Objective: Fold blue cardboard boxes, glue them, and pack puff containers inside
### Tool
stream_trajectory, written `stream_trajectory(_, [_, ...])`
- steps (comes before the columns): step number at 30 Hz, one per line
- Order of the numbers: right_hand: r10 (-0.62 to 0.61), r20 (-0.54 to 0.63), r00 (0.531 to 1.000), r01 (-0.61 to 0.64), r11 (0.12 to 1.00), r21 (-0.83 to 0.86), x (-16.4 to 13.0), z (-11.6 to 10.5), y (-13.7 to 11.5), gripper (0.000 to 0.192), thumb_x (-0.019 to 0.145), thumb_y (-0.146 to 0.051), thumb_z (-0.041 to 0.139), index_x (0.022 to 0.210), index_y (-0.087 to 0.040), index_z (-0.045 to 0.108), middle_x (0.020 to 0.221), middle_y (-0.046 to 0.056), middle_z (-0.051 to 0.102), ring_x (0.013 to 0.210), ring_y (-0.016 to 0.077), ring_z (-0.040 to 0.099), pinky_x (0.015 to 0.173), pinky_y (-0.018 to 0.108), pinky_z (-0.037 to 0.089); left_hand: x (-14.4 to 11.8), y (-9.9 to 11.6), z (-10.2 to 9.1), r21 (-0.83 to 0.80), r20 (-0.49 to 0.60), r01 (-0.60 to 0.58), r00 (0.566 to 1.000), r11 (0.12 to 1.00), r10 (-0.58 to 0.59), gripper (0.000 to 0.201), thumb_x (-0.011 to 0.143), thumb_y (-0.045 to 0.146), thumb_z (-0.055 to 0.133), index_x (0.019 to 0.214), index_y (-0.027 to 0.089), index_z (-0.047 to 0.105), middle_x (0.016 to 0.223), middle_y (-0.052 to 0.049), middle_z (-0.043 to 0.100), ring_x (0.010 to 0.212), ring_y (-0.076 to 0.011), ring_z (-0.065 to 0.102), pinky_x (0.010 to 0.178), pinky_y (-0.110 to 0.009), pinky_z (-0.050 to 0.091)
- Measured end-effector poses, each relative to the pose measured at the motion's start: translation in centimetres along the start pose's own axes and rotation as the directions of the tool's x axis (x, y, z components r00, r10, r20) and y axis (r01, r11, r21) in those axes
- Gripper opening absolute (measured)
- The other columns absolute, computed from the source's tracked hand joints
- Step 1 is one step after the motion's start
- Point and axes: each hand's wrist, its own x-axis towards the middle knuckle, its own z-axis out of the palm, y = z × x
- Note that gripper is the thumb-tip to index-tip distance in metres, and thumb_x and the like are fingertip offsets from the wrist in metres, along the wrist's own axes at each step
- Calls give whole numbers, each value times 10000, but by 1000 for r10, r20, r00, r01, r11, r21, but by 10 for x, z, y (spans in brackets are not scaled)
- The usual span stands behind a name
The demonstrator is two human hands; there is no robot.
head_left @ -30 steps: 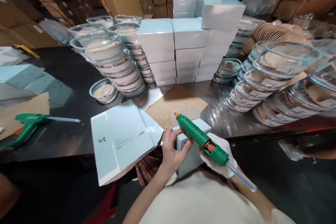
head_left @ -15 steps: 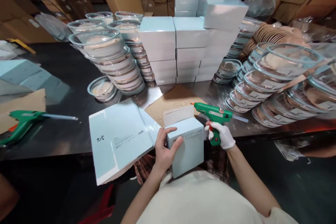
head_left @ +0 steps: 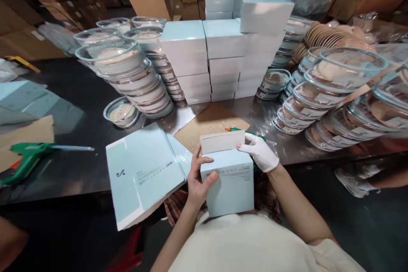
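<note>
- left hand [head_left: 196, 179] is bare and wrapped around the left side of a pale blue box [head_left: 230, 186], thumb across the front top edge — the box sits right at the near edge of the tabletop [head_left: 79, 93], against the person's body
- right hand [head_left: 259, 153], in a white glove, rests on the box's top right corner, fingers touching the raised flap [head_left: 222, 141]
- a green glue gun [head_left: 245, 132] lies on the tabletop just behind that flap, mostly hidden, on a brown cardboard sheet [head_left: 210, 125]
- flat unfolded blue cartons [head_left: 143, 174] sit just left of the box
- farther back — stacks of closed blue boxes [head_left: 207, 59], flanked by piles of clear round lidded containers [head_left: 127, 76]
- second green glue gun [head_left: 28, 155] lies far left
</note>
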Motion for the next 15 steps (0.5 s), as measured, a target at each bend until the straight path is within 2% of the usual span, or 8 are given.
stream_trajectory(2, [-101,72,992,104,994,-38,1,-7,1,740,753,-826,752,1124,-187,795,1170,106,790,1095,272,741,1029,431,579,3,-4,2,-118,-49,17,999,993,-23,630,838,669,769,1295,295,550,1249,-125,682,1088,-272,714,910,-390,559])
stream_trajectory(3, [-163,158,974,176,982,-75,0,-11,1,804,760,-892,684,1134,-189,793,1221,121,772,1150,278,723,1047,436,568,5,-6,1,-173,-64,21,997,985,-32,692,852,651,767,1383,330,461,1224,-102,690,1031,-241,724,881,-369,566])
stream_trajectory(4, [-219,257,941,253,961,-108,-2,-16,-1,842,757,-925,648,1141,-190,790,1265,134,752,1187,281,707,1053,438,564,8,-8,0,-206,-73,16,997,978,-31,734,863,631,767,1432,354,395,1190,-79,696,1001,-221,725,872,-360,568])
stream_trajectory(5, [-265,345,901,327,935,-135,-4,-19,-4,830,760,-915,660,1149,-192,783,1294,141,732,1207,278,697,1055,438,562,11,-9,-2,-210,-76,-3,997,978,-13,726,869,614,769,1434,355,395,1151,-65,699,1005,-218,720,886,-364,567])
stream_trajectory(7, [-321,449,834,443,875,-197,-6,-21,-10,671,807,-766,768,1172,-203,769,1305,137,711,1205,254,690,1059,435,562,16,-8,-7,-145,-61,-60,997,988,51,543,879,600,765,1283,299,562,1089,-66,696,1054,-239,699,939,-395,552])
stream_trajectory(8, [-333,473,816,482,843,-237,-7,-20,-14,560,840,-657,807,1178,-212,769,1292,129,709,1193,239,691,1063,431,562,19,-7,-10,-99,-39,-86,996,991,82,445,888,603,753,1155,266,638,1080,-77,692,1070,-252,687,958,-410,542])
stream_trajectory(10, [-333,515,790,529,795,-297,-6,-17,-18,396,894,-501,807,1181,-229,783,1278,116,703,1195,222,687,1086,427,557,22,-2,-13,-26,15,-126,992,992,126,391,916,620,713,940,230,698,1076,-95,681,1085,-270,671,974,-431,528])
stream_trajectory(15, [-392,540,745,580,781,-233,-3,-15,-10,233,951,-390,764,1132,-247,797,1225,96,711,1186,206,695,1078,417,569,21,11,-13,-13,84,-133,987,991,134,385,955,603,678,880,229,728,1076,-96,670,1095,-268,664,958,-420,527])
